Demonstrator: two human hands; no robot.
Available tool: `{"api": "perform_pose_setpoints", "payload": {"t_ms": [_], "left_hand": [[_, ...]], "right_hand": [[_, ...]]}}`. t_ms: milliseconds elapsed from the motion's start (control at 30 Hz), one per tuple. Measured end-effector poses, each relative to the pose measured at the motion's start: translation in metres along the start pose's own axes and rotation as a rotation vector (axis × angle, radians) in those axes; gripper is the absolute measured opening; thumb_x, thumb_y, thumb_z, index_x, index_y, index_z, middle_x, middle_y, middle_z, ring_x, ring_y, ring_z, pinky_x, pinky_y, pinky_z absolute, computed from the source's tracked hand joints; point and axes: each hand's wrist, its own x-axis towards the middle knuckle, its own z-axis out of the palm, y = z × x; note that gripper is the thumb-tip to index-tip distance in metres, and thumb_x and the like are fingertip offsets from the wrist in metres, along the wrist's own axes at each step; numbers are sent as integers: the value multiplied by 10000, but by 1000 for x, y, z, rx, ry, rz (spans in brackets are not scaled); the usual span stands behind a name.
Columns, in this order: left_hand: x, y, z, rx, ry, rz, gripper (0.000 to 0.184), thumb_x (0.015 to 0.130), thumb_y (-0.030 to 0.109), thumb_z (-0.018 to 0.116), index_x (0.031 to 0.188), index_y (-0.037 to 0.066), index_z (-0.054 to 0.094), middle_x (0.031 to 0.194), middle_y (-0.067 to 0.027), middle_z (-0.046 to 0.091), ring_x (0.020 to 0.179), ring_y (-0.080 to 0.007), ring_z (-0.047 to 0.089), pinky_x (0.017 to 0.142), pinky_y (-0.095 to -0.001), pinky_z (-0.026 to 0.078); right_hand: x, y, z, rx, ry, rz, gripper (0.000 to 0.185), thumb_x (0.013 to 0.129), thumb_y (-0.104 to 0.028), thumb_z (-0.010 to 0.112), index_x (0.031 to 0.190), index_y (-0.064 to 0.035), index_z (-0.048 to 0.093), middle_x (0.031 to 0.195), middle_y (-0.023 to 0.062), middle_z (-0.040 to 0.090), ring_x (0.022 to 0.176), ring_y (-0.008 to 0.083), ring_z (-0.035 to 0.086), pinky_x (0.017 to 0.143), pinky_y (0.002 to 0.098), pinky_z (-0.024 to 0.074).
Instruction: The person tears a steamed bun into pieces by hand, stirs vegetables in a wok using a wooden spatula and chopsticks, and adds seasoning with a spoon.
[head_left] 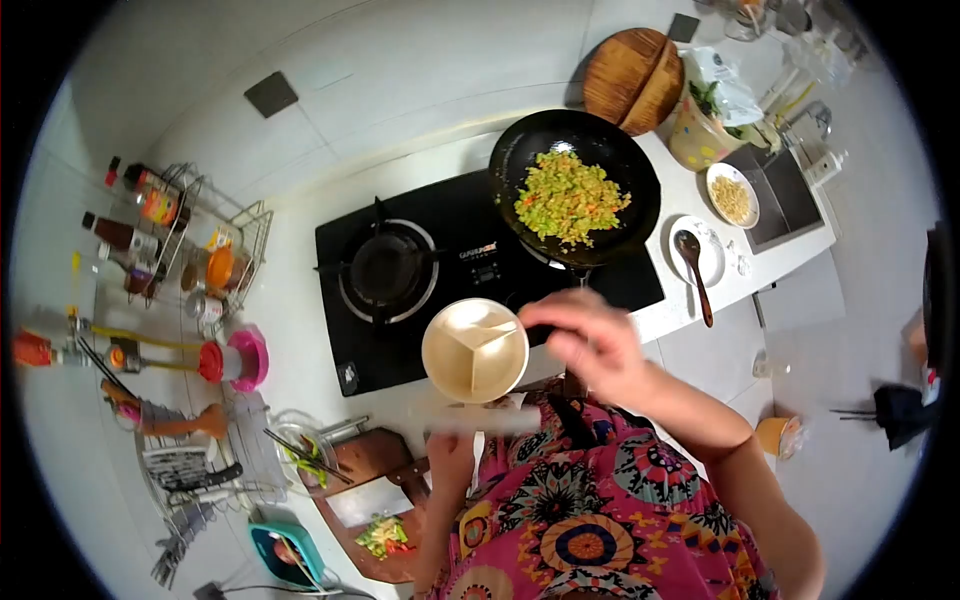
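A round cream seasoning container [460, 362] with three compartments is held over the stove's front edge. My left hand [452, 458] is below it, closed on its near side, with the fingers partly hidden. A pale blurred flat piece [485, 419], perhaps its lid, crosses in front of that hand. Inside lies a small pale spoon [496, 334], its end at the right rim. My right hand [592, 340] is beside that rim, smeared by motion; whether it grips the spoon I cannot tell. Behind it, a black wok [510, 155] holds chopped green and orange food [570, 197].
Left of the wok is a bare burner [388, 268]. To the right are a white plate [712, 250] with a ladle [693, 258], a bowl of pale bits [732, 198] and the sink [790, 205]. Bottles [160, 205] stand left; a cleaver [375, 500] lies on a cutting board [370, 565].
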Motion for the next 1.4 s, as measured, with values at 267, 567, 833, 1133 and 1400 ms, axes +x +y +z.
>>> {"api": "perform_pose_setpoints", "payload": {"t_ms": [267, 567, 833, 1133, 1400], "left_hand": [[-6, 0, 9, -309, -132, -12, 263, 717, 150, 600, 940, 34, 523, 880, -74, 548, 774, -167, 537, 672, -269, 443], [0, 39, 10, 15, -7, 429, 305, 650, 113, 672, 907, 49, 521, 882, -84, 557, 776, -184, 558, 659, -278, 444], [-1, 59, 9, 160, 15, 345, 316, 628, 106, 672, 886, 60, 494, 887, -102, 557, 783, -261, 556, 651, -328, 443], [2, 54, 21, 276, 61, 420, 267, 623, 128, 666, 829, 62, 509, 903, -113, 559, 801, -290, 547, 659, -346, 443], [7, 44, 26, 222, 49, 220, 250, 657, 121, 637, 874, 42, 543, 883, -116, 564, 802, -268, 550, 696, -328, 437]], "right_hand": [[14, 9, -18, -640, -174, -208, 221, 630, -122, 652, 847, -87, 628, 1035, 85, 485, 891, 254, 464, 727, 338, 395], [6, 17, -5, -914, -253, -192, 177, 616, -121, 588, 762, -28, 560, 982, 101, 491, 861, 247, 467, 704, 323, 403], [0, 25, -7, -918, -351, -277, 166, 547, -81, 548, 695, -17, 510, 724, 92, 515, 620, 193, 531, 497, 271, 467], [-7, 46, 10, -540, -256, 29, 91, 617, 2, 589, 688, 14, 535, 655, 113, 548, 572, 254, 554, 489, 297, 456], [-2, 55, -23, 66, 10, 657, 57, 744, -50, 584, 728, 3, 601, 588, 17, 558, 499, 47, 464, 446, 188, 362]]}}
